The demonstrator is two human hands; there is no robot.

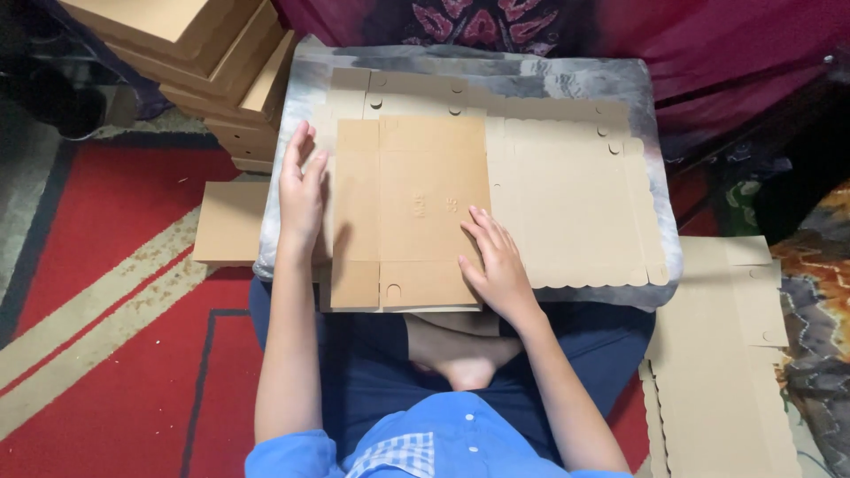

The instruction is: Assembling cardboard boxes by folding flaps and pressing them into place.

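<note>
Nearest, right hand (496, 261) flat, fingers spread, pressing folded flap (412, 208) of cardboard sheet (567, 204) on grey cushion (637, 88). Left hand (301, 186) open-palmed on flap's left edge. Beyond, box stack (208, 62) far left.

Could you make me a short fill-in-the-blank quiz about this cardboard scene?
1. Both hands, left hand and right hand, press flat on a sheet of ____.
2. The sheet lies on a grey ____ across the lap.
3. The rug is mostly ____.
4. Folded boxes are stacked at the top ____.

Missing words: cardboard; cushion; red; left
</note>
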